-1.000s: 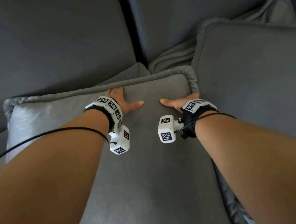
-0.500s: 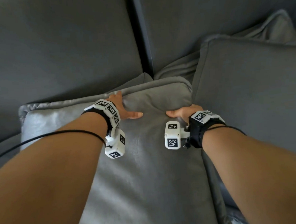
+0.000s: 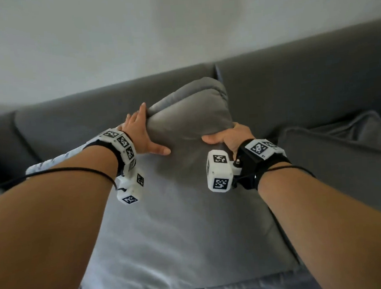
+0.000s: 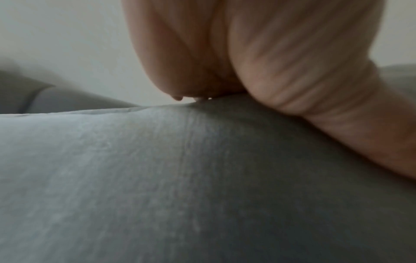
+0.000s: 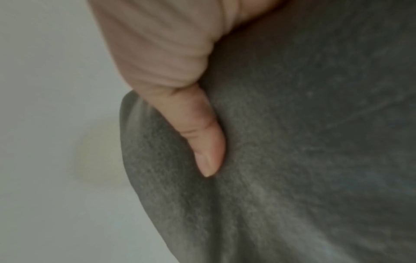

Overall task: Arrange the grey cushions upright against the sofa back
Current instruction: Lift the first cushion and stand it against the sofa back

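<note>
Lifting the grey cushion point(image 3: 178, 213) by its far edge, we have both hands at its top. Our left hand point(image 3: 142, 136) lies over the upper left of the bunched top, fingers reaching behind the edge and thumb pressed flat on the front face; whether those fingers curl round the edge we cannot tell from the head view, and the left wrist view shows only the palm on the fabric. Our right hand point(image 3: 227, 137) grasps the top from the right, thumb dug into the fabric point(image 5: 292, 142), fingers hidden behind.

The cushion sits on the sofa seat, its top raised and folded toward the sofa back point(image 3: 92, 110), near the seam between two back panels. It is not yet upright. A second grey cushion point(image 3: 334, 156) lies just to the right, leaning lower.

Judgement on the step: tip the top edge on until it meets the sofa back, keep the lower edge planted on the seat so it does not slide toward us, then let the bunched corner unfold before letting go. The filling looks soft; a one-sided pull would likely leave it slumped.
</note>
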Demonstrator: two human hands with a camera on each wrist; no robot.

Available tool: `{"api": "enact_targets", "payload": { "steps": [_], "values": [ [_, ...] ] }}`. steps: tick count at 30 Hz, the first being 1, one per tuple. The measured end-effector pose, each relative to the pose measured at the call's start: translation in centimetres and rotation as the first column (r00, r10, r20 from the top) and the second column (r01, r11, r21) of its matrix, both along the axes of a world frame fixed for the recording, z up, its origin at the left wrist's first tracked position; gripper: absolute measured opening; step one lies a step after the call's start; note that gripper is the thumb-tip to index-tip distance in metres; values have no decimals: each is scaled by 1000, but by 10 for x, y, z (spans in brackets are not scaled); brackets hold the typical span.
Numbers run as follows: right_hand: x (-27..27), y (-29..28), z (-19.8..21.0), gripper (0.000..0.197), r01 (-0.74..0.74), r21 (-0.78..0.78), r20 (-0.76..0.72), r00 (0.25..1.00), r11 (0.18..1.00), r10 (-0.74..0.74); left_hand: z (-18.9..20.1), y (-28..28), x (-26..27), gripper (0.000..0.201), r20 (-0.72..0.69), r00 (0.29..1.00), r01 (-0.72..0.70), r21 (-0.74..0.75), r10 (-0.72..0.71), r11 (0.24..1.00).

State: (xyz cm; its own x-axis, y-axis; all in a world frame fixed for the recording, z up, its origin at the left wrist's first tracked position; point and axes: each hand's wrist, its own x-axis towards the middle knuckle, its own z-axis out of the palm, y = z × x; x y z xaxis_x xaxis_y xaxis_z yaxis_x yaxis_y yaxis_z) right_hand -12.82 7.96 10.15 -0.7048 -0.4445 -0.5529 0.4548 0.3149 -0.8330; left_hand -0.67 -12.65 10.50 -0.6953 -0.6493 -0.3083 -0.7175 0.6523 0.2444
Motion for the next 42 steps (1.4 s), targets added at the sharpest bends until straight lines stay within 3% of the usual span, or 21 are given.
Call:
{"api": "enact_targets", "payload": {
  "steps": [7, 14, 19, 22, 27, 31, 34, 38, 40, 42],
  "values": [
    [4, 11, 38, 55, 51, -116, -9, 999, 992, -53, 64, 22, 18, 88, -64, 996, -65, -12, 64, 998],
    [-19, 2, 71, 55, 118, -271, -16, 992, 955, -127, 131, 21, -5, 73, -149, 989, 15, -82, -27, 996],
    [-48, -10, 78, 72, 131, -297, -59, 986, 946, -156, 161, 12, -41, 75, -110, 986, 92, -252, -123, 963],
    [-62, -21, 62, 85, 129, -194, -115, 981, 972, -153, 147, 2, -58, 69, -53, 986, 131, -362, -160, 923],
    [-77, -60, 10, 96, 186, 124, -196, 967, 975, -160, 71, -24, -92, 69, 28, 976, 210, -375, -215, 903],
    [-88, -96, -15, 86, 190, -22, -23, 981, 982, -191, 46, -46, -125, 68, -35, 977, 194, -291, -213, 937],
    [-109, -123, -23, 90, 170, -82, -44, 984, 982, -174, 50, -81, -149, 73, -73, 966, 214, -316, -249, 924],
    [-107, -148, -17, 81, 60, 49, -102, 993, 997, -54, 41, -119, -167, 85, -96, 983, 103, -434, -160, 895],
    [-105, -158, -24, 78, -14, 82, -52, 998, 997, 19, 27, -129, -167, 89, -68, 995, 45, -385, -77, 922],
    [-104, -169, -33, 76, -43, 80, -23, 999, 996, 45, 9, -138, -168, 92, 17, 995, 98, -293, -97, 951]
  ]
}}
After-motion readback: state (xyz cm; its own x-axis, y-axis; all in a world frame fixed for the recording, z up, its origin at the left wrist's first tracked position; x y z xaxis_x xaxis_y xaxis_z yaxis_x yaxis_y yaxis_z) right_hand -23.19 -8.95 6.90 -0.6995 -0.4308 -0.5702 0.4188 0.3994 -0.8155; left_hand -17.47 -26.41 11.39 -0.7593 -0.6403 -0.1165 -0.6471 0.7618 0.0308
